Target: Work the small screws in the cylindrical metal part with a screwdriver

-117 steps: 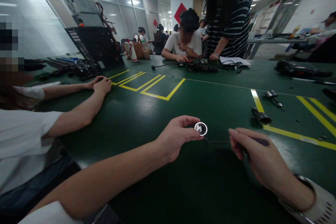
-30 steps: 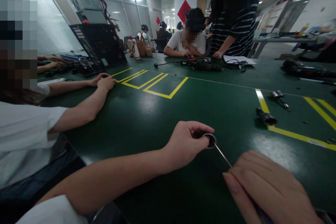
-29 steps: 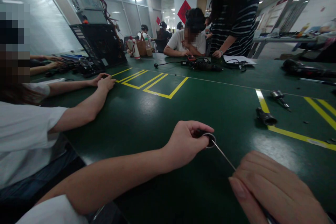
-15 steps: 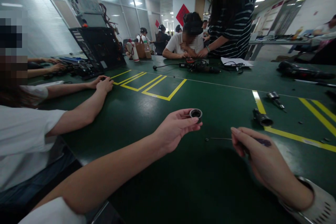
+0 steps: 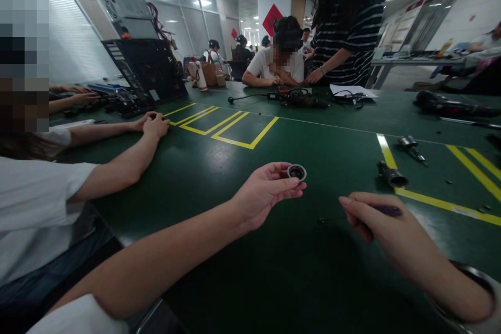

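My left hand (image 5: 270, 190) is closed round a short round metal collar (image 5: 296, 172), its dark hollow opening tilted up toward me. Over the table to the right, my right hand (image 5: 376, 224) grips a thin-shafted screwdriver (image 5: 388, 211) with a dark purple handle. Its slim shaft points left, and a small dark piece (image 5: 321, 221) shows at its tip; whether it sits on the tip or lies on the table I cannot tell. Beyond my right hand lies a dark hollow housing (image 5: 393, 176), with a metal shaft part (image 5: 410, 147) behind it.
Yellow tape (image 5: 438, 205) marks areas on the green table (image 5: 219, 167). Small dark bits (image 5: 485, 209) lie at the right. A co-worker's hands (image 5: 156, 124) rest at the left, near an open computer case (image 5: 144, 70). Across the table are a cabled tool (image 5: 299, 98) and two people.
The screwdriver tip and the small dark piece have shifted right and nearer to me. My left hand has moved slightly right, and the collar's opening looks more tilted.
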Tool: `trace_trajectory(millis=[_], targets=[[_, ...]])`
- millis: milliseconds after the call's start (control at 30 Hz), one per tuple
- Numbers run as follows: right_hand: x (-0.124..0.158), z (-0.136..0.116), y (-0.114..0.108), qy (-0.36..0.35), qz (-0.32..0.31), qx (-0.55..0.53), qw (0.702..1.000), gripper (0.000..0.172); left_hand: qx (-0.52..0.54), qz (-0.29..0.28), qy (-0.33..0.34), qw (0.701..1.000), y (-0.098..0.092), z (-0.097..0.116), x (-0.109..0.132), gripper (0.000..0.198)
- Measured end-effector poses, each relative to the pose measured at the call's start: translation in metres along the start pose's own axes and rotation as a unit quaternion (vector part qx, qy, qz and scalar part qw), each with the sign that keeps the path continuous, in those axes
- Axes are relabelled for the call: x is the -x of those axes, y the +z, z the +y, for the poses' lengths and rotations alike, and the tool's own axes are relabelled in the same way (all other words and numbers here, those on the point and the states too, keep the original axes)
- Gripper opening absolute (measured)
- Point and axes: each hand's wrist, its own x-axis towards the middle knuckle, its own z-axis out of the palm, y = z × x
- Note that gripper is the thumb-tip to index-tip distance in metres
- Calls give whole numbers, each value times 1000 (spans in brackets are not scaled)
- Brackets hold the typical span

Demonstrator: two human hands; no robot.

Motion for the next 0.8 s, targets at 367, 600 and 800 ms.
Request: trace_trajectory(millis=[367, 600, 800], targets=[[12, 3, 1, -57, 53, -152, 985, 42, -80, -23, -6, 997, 2, -5, 0, 26], [27, -6, 2, -185, 84, -41, 978, 40, -148, -33, -28, 988, 8, -10, 6, 30], [33, -14, 11, -287, 88, 75, 951, 36, -161, -54, -14, 985, 10, -16, 11, 28]])
